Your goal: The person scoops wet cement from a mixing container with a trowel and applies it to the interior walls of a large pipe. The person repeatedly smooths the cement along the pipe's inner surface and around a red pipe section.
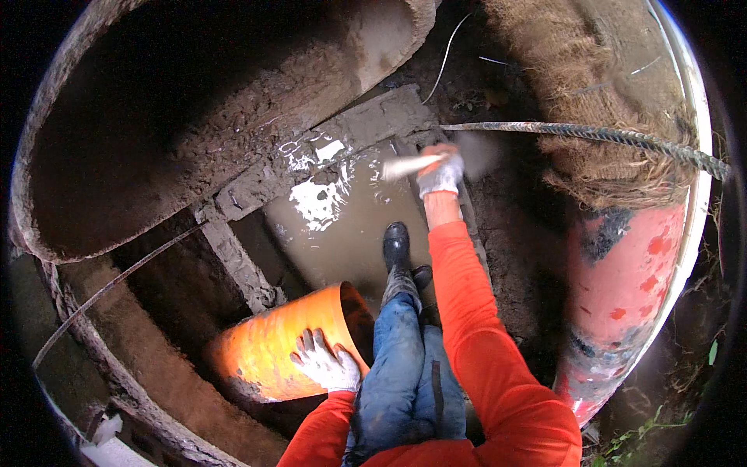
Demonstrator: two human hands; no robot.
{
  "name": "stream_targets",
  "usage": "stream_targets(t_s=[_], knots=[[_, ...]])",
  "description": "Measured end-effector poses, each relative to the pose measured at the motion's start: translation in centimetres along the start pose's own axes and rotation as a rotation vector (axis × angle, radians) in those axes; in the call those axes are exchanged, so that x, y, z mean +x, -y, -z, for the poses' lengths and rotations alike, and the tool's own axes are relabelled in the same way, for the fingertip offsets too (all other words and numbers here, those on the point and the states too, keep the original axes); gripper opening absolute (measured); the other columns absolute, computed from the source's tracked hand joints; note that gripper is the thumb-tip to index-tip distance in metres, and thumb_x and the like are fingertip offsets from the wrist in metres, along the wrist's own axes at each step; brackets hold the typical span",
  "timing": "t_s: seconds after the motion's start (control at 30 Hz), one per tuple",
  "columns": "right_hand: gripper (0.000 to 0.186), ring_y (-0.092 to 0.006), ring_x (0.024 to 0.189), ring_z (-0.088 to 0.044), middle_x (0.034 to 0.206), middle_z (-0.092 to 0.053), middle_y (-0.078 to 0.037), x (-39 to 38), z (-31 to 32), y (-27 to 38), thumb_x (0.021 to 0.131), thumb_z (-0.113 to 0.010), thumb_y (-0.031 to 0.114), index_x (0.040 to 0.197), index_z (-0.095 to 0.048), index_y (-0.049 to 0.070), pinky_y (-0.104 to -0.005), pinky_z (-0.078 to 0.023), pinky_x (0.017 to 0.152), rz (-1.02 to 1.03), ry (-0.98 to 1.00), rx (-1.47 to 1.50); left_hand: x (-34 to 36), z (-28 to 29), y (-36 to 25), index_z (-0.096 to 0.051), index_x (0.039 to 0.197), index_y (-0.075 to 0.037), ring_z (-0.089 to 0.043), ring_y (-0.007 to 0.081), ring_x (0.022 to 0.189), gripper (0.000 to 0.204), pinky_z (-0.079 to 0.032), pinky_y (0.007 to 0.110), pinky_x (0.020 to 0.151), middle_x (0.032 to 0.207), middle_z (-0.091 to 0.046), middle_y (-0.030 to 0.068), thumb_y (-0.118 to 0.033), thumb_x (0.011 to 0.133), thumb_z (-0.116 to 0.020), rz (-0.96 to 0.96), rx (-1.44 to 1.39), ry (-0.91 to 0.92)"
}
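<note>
My left hand (pixel 323 360), in a pale glove with dirty fingertips, lies spread on the side of an orange pipe (pixel 257 350) at the lower left. My right hand (pixel 441 170), gloved and outstretched above the muddy water (pixel 311 249), grips a short white object (pixel 405 166); motion blur hides what exactly it is. Just beyond that hand, a mud-coated beam (pixel 257 179) crosses the water. Below my hands, my legs in jeans and black boots (pixel 395 245) stand in the water.
A large dark concrete pipe (pixel 43 156) fills the upper left. On the right are fibrous matting (pixel 580 86) and a scuffed red pipe (pixel 626 280). A braided rope (pixel 568 130) crosses toward the beam; a thin cable (pixel 117 280) runs along the left.
</note>
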State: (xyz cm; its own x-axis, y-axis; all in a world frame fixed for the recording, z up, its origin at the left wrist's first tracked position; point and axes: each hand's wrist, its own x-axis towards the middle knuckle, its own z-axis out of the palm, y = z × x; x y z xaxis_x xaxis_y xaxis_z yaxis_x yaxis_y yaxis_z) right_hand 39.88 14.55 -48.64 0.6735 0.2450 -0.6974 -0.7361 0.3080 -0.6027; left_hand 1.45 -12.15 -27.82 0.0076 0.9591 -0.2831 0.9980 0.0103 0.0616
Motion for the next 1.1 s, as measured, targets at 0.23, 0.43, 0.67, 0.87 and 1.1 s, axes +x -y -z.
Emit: stream_targets(t_s=[0.23, 0.43, 0.67, 0.87, 1.1], knots=[[0.031, -0.0124, 0.05, -0.042, 0.063, -0.046, 0.007, -0.1, 0.9, 2.9, 0.108, -0.046, 0.04, 0.083, -0.05, 0.023, -0.0341, -0.041, 0.048, -0.14, 0.231, 0.085, 0.2, 0.9, -0.1, -0.055, 0.139, -0.003, -0.041, 0.0453, 0.142, 0.053, -0.02, 0.069, 0.119, 0.148, -0.052, 0.0225, -0.031, 0.094, -0.053, 0.002, 0.009, 0.026], [0.031, -0.0147, 0.049, -0.044, 0.062, -0.048, 0.004, -1.1, 2.1, 1.4, 0.105, -0.05, 0.038, 0.078, -0.049, 0.021, -0.0358, -0.042, 0.046, -0.277, 0.206, 0.149, 0.0, 0.1, 0.4, -0.054, 0.138, -0.004, -0.043, 0.0446, 0.139, 0.053, -0.022, 0.069, 0.116, 0.145, -0.053, 0.0228, -0.03, 0.092, -0.055, -0.024, -0.018, -0.033], [0.022, -0.0152, 0.056, -0.049, 0.067, -0.05, 0.003, -3.2, 3.0, 2.0, 0.102, -0.055, 0.035, 0.085, -0.049, 0.021, -0.0391, -0.048, 0.053, -0.312, 0.254, 0.049, -0.6, 0.1, 1.1, -0.055, 0.139, -0.004, -0.039, 0.0447, 0.143, 0.056, -0.018, 0.069, 0.12, 0.148, -0.052, 0.022, -0.03, 0.091, -0.057, 0.004, -0.01, 0.013], [0.024, -0.0123, 0.053, -0.048, 0.066, -0.051, 0.006, -5.5, 2.8, 5.5, 0.107, -0.054, 0.036, 0.088, -0.055, 0.02, -0.0284, -0.043, 0.048, -0.315, 0.22, -0.219, 0.1, 0.4, 0.0, -0.055, 0.141, -0.003, -0.039, 0.0451, 0.145, 0.056, -0.017, 0.068, 0.122, 0.15, -0.052, 0.022, -0.026, 0.09, -0.057, 0.001, -0.016, 0.01], [0.03, -0.0116, 0.065, -0.058, 0.09, -0.063, 0.001, -15.5, 6.2, 2.5, 0.102, -0.065, 0.038, 0.114, -0.068, 0.011, -0.0332, -0.057, 0.063, -0.829, 0.516, -0.803, -0.4, 0.7, -0.3, -0.053, 0.14, -0.002, -0.037, 0.0436, 0.146, 0.052, -0.015, 0.067, 0.123, 0.152, -0.048, 0.0217, -0.023, 0.092, -0.054, 0.017, 0.052, 0.041]])
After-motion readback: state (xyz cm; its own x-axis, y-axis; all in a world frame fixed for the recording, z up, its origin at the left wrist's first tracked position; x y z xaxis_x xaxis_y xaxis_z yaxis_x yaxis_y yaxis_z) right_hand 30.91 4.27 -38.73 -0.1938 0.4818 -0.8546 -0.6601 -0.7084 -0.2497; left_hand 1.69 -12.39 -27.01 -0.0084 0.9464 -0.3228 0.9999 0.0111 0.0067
